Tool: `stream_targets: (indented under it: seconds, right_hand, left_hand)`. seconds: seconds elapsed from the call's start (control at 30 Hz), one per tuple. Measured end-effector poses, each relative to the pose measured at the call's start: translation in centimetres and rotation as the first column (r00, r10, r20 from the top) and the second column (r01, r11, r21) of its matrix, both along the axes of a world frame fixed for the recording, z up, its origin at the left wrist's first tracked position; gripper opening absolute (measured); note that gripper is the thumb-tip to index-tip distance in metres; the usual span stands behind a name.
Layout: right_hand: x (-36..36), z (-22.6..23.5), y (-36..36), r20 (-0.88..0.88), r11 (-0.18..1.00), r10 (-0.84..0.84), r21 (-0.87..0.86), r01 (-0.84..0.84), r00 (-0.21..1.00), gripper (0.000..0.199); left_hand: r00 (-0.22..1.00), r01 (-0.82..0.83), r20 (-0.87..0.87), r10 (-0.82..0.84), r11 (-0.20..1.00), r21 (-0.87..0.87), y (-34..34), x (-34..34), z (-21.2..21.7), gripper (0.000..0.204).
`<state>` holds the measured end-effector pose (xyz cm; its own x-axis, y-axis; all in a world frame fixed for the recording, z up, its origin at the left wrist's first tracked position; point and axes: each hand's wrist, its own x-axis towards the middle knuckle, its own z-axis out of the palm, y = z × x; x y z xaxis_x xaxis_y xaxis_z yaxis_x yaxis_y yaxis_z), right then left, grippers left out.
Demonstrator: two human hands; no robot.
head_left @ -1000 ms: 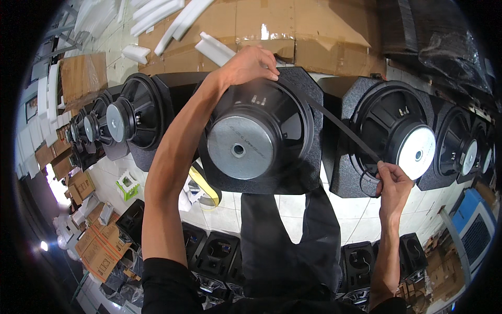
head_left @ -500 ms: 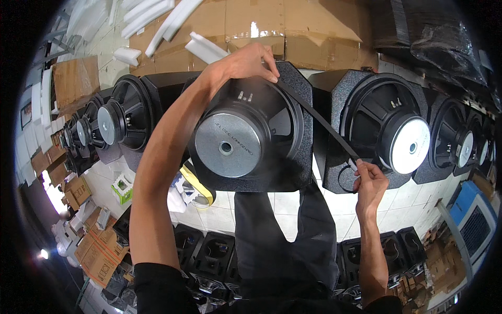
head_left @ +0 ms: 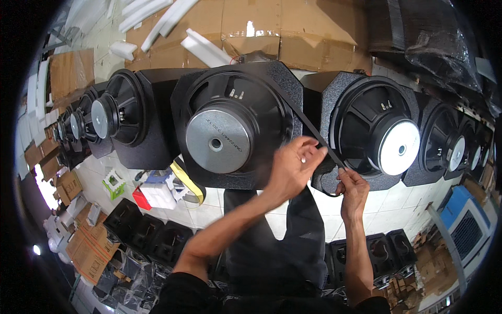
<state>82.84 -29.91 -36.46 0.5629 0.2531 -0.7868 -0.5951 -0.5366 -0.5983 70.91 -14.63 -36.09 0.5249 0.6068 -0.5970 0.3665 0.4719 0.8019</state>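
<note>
Head view: your right hand point(head_left: 353, 190) has its grip clamped on the black strip point(head_left: 306, 120), which slants up and left, pulled straight, to the rim of the middle speaker point(head_left: 218, 140), its tail curling just below that hand. Your left hand point(head_left: 293, 166), blurred, is at the strip just above your right; can't tell if its grip is together on it. Right speaker point(head_left: 400, 146) sits just beside, foam point(head_left: 205, 48) lies on cardboard point(head_left: 321, 21) beyond.
</note>
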Motion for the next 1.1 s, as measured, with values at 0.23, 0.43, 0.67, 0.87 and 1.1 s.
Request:
stream_targets:
  seconds: [0.23, 0.43, 0.67, 0.87, 1.1]
  right_hand:
    - [1.0, -0.1, -0.8, -0.036, 0.999, 0.025, 0.028, -0.024, 0.999, 0.03]
    - [1.9, 2.9, -2.0, 0.079, 0.956, 0.165, -0.256, -0.14, 0.983, 0.033]
    - [2.8, 6.0, 9.1, 0.704, 0.645, 0.637, -0.262, -0.717, 0.315, 0.021]
    - [3.3, -3.2, 25.0, 0.829, 0.235, 0.543, -0.302, -0.924, -0.133, 0.02]
    - [2.8, -7.2, 28.1, 0.743, 0.017, 0.586, -0.41, -0.912, -0.323, 0.016]
  left_hand:
    - [0.875, -0.315, 0.039, 0.483, 0.627, -0.712, -8.8, 3.4, -5.5, 0.037]
    - [0.844, -0.39, -0.028, 0.535, 0.577, -0.718, -9.2, 3.5, -4.9, 0.026]
    - [0.725, -0.33, -0.007, 0.688, 0.338, -0.881, -10.4, 2.5, -3.4, 0.019]
    - [0.739, -0.318, 0.011, 0.674, 0.364, -0.875, -11.5, 2.4, -3.0, 0.024]
    - [0.753, -0.275, 0.049, 0.656, 0.381, -0.883, -13.7, 2.1, -1.9, 0.03]
